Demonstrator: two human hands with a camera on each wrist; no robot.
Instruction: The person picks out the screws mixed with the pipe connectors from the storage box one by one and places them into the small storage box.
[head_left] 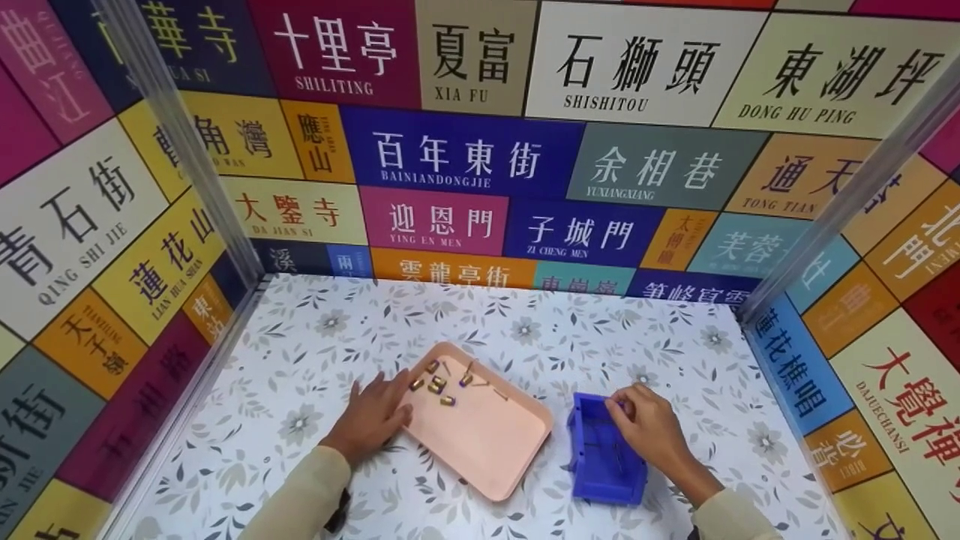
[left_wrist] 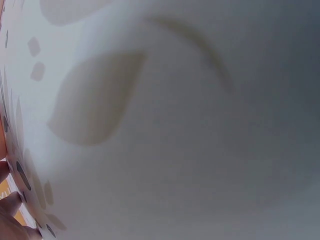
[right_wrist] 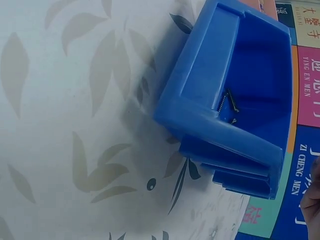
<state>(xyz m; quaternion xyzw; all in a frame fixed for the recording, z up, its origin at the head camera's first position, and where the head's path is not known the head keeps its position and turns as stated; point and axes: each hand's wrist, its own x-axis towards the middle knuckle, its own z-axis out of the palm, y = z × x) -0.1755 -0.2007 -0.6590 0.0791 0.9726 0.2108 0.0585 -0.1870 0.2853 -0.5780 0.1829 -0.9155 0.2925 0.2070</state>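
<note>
The right-wrist view is showing what the head view is only hinting at: thin metal screws (right_wrist: 233, 101), one plainly threaded, are lying inside the blue bin (head_left: 607, 484). From above, they are reading as little more than dark slivers. The left-wrist view is giving almost nothing but blurred, printed tablecloth (left_wrist: 200, 150), with a few fingertips cropped at its edge.

The left hand (head_left: 373, 414) is resting at the side of the pink tray (head_left: 487, 450), its fingers loosely extended, gripping nothing that I can see. The tray is lying at a slant between the two hands, with the bin just beside it. The right hand (head_left: 646, 421) is hanging over the bin's far right corner, fingers curled in and thumb meeting fingertip; I can't tell whether it is pinching anything or touching the rim. Its own wrist camera is catching only a cut-off slice of it.

Small brassy cylinders (head_left: 448, 400) are clustering toward the tray's far end, with thin pieces (head_left: 501, 394) lying near them, too small for me to make out properly.

The tray is looking smooth, with rounded corners and a low rim; the bin is showing hard, slightly glossy walls and stepped outer ridges. Beige sleeves (head_left: 304, 491) are covering both forearms.
</note>
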